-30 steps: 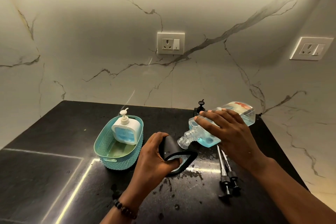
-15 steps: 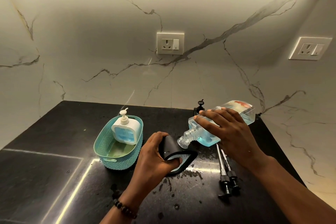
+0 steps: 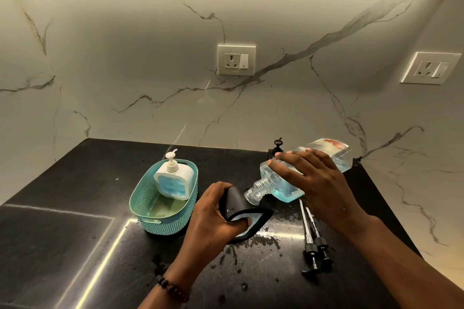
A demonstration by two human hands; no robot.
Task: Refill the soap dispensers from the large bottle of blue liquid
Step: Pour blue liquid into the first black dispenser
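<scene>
On black stone counter (image 3: 62, 246), far left to right: teal woven-pattern plastic basket (image 3: 143, 204) w/ a white square pump dispenser of blue soap (image 3: 173, 180) standing inside at its back end, then left hand (image 3: 213, 218), beaded bracelet on wrist, clenched round a black dispenser (image 3: 234, 202) tipped on its side, open rim facing right. Just right of it, right hand (image 3: 319, 183) grasps large clear bottle of blue liquid (image 3: 281, 183) from above, tilted w/ ribbed neck down-left, near the black rim, blue pooled at lower end; two black pumps w/ long tubes (image 3: 313, 246) lie on wet counter below the bottle.
</scene>
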